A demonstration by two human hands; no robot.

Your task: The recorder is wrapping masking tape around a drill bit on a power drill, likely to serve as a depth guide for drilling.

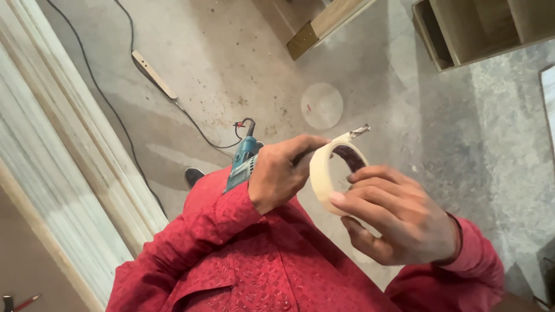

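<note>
My left hand (282, 173) grips a teal power drill (243, 162) held against my chest, its metal bit (359, 132) pointing up and right. My right hand (393, 216) holds a roll of cream masking tape (324, 173) by its rim, fingers curled over the front edge. A strip of tape runs from the roll up onto the drill bit near its tip. The roll sits just right of my left thumb, and the two hands are almost touching. Both red sleeves frame the bottom of the view.
Bare concrete floor below, with a black cable (104, 98) trailing across it and a flat wooden strip (153, 74). White door frame moulding (63, 162) runs down the left. A wooden plank (324, 26) and an open wooden cabinet (480, 29) lie at the top.
</note>
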